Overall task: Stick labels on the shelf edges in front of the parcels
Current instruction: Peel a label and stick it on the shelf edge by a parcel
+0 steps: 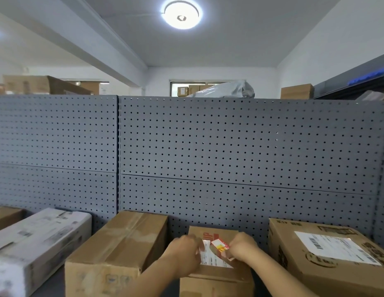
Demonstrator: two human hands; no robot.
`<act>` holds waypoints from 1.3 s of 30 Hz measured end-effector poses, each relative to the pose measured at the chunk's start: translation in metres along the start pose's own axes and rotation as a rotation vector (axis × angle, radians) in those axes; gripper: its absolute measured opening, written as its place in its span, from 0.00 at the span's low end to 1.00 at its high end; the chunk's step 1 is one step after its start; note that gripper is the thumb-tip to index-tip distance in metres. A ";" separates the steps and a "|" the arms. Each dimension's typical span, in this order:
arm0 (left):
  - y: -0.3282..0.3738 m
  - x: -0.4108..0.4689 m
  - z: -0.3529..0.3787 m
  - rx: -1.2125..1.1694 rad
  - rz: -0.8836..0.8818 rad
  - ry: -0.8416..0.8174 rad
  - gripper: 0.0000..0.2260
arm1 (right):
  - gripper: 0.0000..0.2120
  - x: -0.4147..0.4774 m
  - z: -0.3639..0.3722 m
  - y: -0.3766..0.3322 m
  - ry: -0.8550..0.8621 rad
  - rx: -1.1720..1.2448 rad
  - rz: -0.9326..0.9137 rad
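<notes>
Both hands meet over a small cardboard parcel at the bottom middle of the head view. My left hand and my right hand pinch a small red, yellow and white label between their fingertips, just above the white shipping slip on that parcel. The shelf edge itself is below the frame and hidden. A taped brown parcel stands to the left and a larger printed parcel to the right.
A grey pegboard back panel rises behind the parcels. A long white-wrapped box lies at the far left. More cartons and a grey plastic bag sit on top beyond the panel.
</notes>
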State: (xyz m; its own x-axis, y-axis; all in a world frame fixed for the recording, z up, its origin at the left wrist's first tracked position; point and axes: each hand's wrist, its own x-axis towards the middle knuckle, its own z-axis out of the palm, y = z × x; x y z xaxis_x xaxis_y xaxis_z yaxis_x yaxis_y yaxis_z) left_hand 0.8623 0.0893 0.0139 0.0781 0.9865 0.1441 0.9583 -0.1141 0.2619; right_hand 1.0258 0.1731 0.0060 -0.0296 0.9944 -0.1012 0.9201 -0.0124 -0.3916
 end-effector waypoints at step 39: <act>0.223 -0.037 0.104 0.130 0.376 0.033 0.15 | 0.09 -0.142 -0.057 0.249 0.371 0.251 -0.244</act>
State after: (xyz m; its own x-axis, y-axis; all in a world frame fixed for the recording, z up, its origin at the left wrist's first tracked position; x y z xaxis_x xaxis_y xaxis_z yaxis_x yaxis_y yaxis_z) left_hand 1.1018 0.0400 -0.0318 0.4234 0.8740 0.2384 0.8914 -0.4489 0.0625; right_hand 1.2819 0.0350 -0.0251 -0.0493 0.9410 0.3348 0.7799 0.2457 -0.5756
